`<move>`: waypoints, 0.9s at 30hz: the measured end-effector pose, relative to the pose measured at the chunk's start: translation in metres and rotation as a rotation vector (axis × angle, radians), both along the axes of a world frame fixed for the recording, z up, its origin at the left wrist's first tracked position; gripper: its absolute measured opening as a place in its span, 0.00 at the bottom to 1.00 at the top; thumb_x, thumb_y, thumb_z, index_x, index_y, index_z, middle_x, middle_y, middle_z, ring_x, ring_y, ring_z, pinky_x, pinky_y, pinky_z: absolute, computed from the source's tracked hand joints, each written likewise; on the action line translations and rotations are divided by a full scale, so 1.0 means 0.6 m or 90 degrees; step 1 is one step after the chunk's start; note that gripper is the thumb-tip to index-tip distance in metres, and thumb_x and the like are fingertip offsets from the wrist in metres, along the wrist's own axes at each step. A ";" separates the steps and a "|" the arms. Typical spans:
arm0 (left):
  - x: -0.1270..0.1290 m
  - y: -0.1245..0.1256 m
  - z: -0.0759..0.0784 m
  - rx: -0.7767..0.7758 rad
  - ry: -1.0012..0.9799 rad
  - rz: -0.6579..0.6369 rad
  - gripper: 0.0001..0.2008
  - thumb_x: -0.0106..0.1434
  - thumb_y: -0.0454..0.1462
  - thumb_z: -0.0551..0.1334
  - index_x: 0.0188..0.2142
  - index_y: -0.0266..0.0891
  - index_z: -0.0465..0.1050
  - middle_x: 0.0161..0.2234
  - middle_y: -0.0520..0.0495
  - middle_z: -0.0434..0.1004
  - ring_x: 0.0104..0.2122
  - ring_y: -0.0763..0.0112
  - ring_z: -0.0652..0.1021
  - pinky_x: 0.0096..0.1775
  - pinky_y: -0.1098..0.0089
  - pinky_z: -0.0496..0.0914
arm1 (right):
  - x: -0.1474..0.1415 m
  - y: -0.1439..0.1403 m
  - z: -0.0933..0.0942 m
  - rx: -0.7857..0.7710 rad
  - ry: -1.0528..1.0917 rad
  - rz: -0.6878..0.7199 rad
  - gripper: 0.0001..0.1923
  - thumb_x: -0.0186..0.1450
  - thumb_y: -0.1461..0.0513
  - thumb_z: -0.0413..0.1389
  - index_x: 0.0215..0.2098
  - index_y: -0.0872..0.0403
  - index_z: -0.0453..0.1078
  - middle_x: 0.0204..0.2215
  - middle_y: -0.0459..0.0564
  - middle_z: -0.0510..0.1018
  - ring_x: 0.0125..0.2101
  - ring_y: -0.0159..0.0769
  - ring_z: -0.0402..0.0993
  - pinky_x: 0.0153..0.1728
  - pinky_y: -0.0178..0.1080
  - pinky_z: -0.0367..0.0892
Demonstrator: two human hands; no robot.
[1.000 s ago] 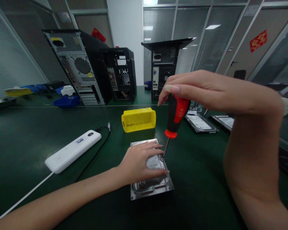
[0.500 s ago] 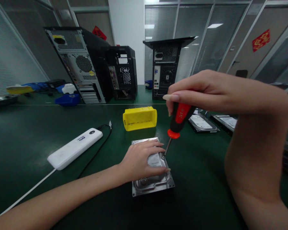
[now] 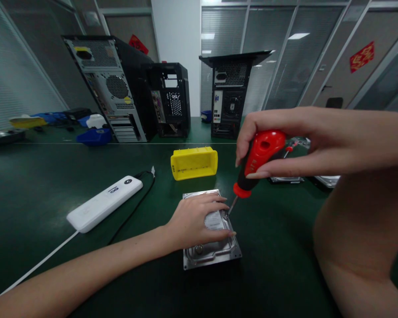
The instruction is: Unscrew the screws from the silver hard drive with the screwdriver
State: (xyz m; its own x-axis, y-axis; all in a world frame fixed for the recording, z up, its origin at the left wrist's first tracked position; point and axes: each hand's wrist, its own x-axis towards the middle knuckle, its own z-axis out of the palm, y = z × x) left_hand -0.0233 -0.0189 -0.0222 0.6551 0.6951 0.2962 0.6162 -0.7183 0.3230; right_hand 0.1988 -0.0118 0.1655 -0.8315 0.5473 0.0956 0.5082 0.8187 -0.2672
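A silver hard drive (image 3: 212, 254) lies flat on the green table (image 3: 53, 185) in front of me. My left hand (image 3: 194, 223) rests palm-down on its top, fingers spread, pressing it to the table. My right hand (image 3: 305, 137) grips the red and black handle of a screwdriver (image 3: 258, 161). The screwdriver leans to the right, and its thin tip meets the drive's right edge beside my left fingertips.
A yellow plastic bin (image 3: 194, 163) sits just behind the drive. A white power strip (image 3: 104, 204) with a black cable lies to the left. More hard drives (image 3: 287, 179) lie at the right behind my hand. Three open computer cases (image 3: 119, 88) stand at the back.
My right hand has shifted its grip, dropping lower and tilting the screwdriver handle further right, so its red end faces me. The tip stays at the same spot. My left hand has not moved.
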 end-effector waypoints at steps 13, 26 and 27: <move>-0.001 -0.002 0.003 0.005 -0.006 -0.004 0.27 0.60 0.56 0.63 0.52 0.44 0.75 0.55 0.49 0.75 0.55 0.58 0.74 0.57 0.60 0.67 | -0.031 -0.013 -0.004 0.064 0.012 -0.045 0.20 0.65 0.45 0.52 0.34 0.52 0.72 0.29 0.47 0.75 0.25 0.30 0.68 0.23 0.35 0.63; -0.005 -0.002 -0.001 0.002 -0.009 -0.001 0.28 0.60 0.57 0.62 0.51 0.44 0.75 0.56 0.48 0.75 0.56 0.58 0.74 0.57 0.59 0.67 | -0.001 -0.011 0.005 -0.034 0.031 0.005 0.18 0.71 0.51 0.44 0.47 0.50 0.69 0.40 0.46 0.76 0.34 0.30 0.74 0.29 0.29 0.69; -0.005 -0.002 0.000 0.001 -0.008 -0.001 0.28 0.60 0.57 0.62 0.51 0.44 0.75 0.56 0.48 0.75 0.56 0.58 0.74 0.57 0.59 0.67 | -0.002 -0.011 0.004 -0.032 0.033 0.009 0.18 0.71 0.50 0.44 0.47 0.50 0.70 0.40 0.45 0.76 0.34 0.29 0.74 0.30 0.29 0.70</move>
